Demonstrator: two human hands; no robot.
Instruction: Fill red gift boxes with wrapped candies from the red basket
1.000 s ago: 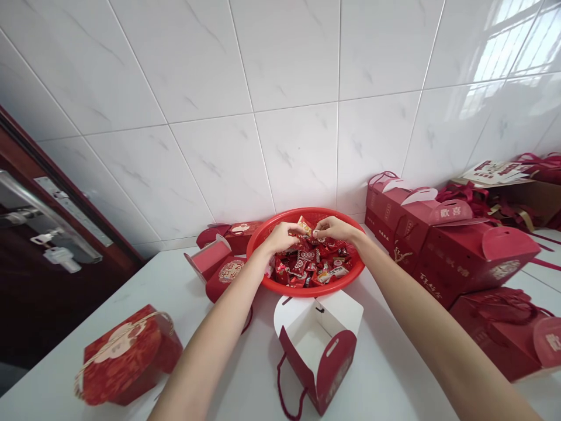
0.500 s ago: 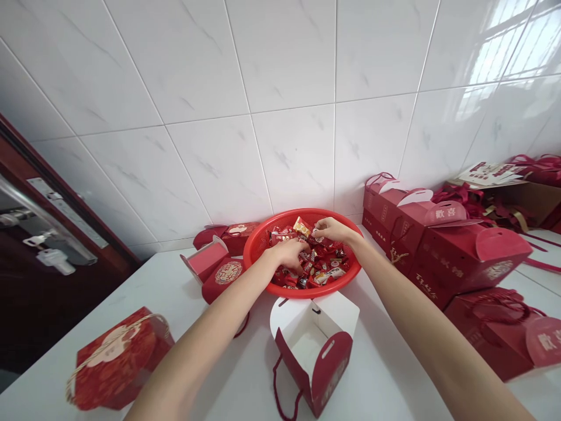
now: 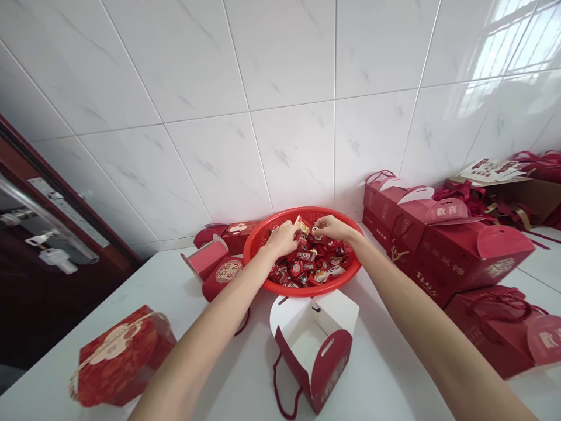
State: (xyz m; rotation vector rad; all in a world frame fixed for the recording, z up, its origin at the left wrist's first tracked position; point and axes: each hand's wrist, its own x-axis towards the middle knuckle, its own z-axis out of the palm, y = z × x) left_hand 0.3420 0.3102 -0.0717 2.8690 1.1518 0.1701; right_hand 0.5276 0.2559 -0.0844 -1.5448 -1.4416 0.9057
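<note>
Bright pic w/ glare, upper-R wall tiles.

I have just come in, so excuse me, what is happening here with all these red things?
A person has both hands in a red basket of wrapped sweets. The left hand and right hand touch sweets toward the back; whether either grips one is unclear. Nearer the person stands an open box, its white inside showing. Red boxes are stacked at the right, and a patterned box sits at the left.
</note>
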